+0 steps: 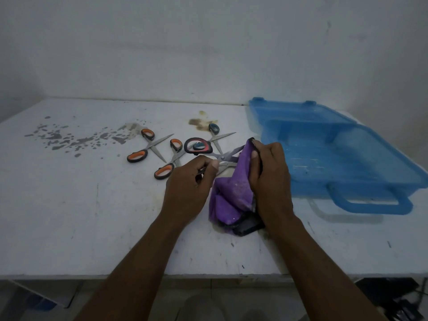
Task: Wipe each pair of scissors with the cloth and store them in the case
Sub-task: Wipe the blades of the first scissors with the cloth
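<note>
Roughly at the middle of a worn white table (pixel 69 205), seen from above by the person working, two bare hands hold one pair of scissors and a cloth.

The left hand (pixel 190 179) is curled, thumb and fingers pinching the red-and-black scissors (pixel 196 145) just near their pivot. One large red-and-black handle loop sticks out on the far side of the hand, and the other handle is hidden under the fingers. The blades are spread apart and point right, into the cloth.

The right hand (pixel 268 172) grips the purple cloth (pixel 231 188), with its fingers curled over the bunched fabric and around the blade tips. The cloth hangs down to the table between the two wrists. A dark patch shows at its near edge, and I cannot tell what that is.

Three more pairs lie open on the table just beyond the left hand. The orange-handled scissors (pixel 148 144) lie furthest left, a second orange-handled pair (pixel 171 158) lies beside them, and the teal-handled scissors (pixel 215 135) are furthest away, partly behind the red loop.

To the right lies the blue case (pixel 335 158), translucent and opened flat, with its carry handle towards the near edge.

Grey spots (pixel 69 137) mark the far left of the table, and a brown stain (pixel 201 122) sits near the teal pair. A pale wall (pixel 208 42) stands behind.
</note>
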